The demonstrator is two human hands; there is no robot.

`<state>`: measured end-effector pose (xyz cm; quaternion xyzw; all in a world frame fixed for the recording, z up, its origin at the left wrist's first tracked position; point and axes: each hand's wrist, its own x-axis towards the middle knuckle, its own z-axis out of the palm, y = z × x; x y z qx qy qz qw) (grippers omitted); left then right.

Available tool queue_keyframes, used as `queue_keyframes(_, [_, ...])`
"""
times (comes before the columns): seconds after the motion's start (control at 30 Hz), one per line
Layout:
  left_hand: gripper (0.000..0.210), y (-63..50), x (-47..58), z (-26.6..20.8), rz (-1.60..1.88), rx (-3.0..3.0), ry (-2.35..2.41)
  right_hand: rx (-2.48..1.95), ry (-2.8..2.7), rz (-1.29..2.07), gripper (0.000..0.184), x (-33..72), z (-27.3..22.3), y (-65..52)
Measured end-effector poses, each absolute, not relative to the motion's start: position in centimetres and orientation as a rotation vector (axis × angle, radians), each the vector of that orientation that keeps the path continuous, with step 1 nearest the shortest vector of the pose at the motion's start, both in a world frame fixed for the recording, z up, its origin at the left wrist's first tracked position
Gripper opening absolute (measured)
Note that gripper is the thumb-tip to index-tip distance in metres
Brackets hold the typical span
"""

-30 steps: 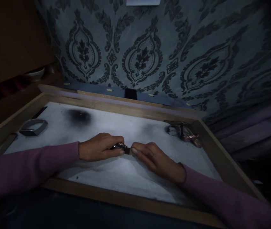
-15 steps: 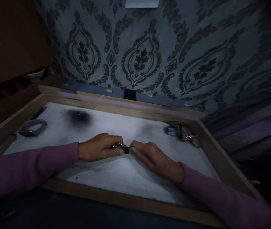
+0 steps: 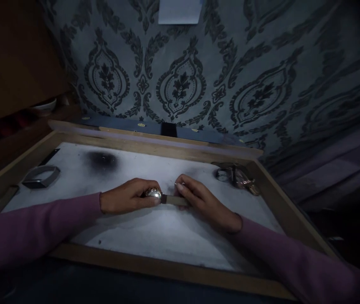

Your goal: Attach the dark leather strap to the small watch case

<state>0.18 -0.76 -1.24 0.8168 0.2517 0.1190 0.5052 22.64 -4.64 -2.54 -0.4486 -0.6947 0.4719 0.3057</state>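
Between my hands is a wristwatch with a round, shiny metal case (image 3: 154,194) and a grey-brown strap (image 3: 174,200). My left hand (image 3: 128,195) is closed around the case, its thumb along the lower edge. The strap runs right, flat, into the fingers of my right hand (image 3: 203,202), which are curled about its far part. Thumb and index finger of that hand are pinched together above the strap. A tiny bright spot shows at their tips; I cannot make out what it is. The strap's end is hidden by the right hand.
The wooden tray (image 3: 167,267) has low walls and a white lining. At its left lie a grey-banded watch (image 3: 42,176) and a dark strip (image 3: 50,156); at its right, several watches (image 3: 235,177) in a heap. Behind stands a patterned wall (image 3: 180,84).
The watch has turned in my left hand, so its round case and flat strap now show. My right fingertips have risen slightly and curled. The view has shifted a little.
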Motion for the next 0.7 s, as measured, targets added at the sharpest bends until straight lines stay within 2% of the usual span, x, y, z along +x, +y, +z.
queue_keyframes(0.37, [0.023, -1.0, 0.3, -0.7, 0.234, 1.887, 0.609, -1.195, -1.448, 1.405, 0.036, 22.9, -3.1, -3.9])
queue_keyframes(0.7, [0.023, -0.9, 0.3, -0.9, 0.201, 1.903, 0.599, -1.159, -1.181, 1.462, 0.037, 22.4, -1.3, -3.5])
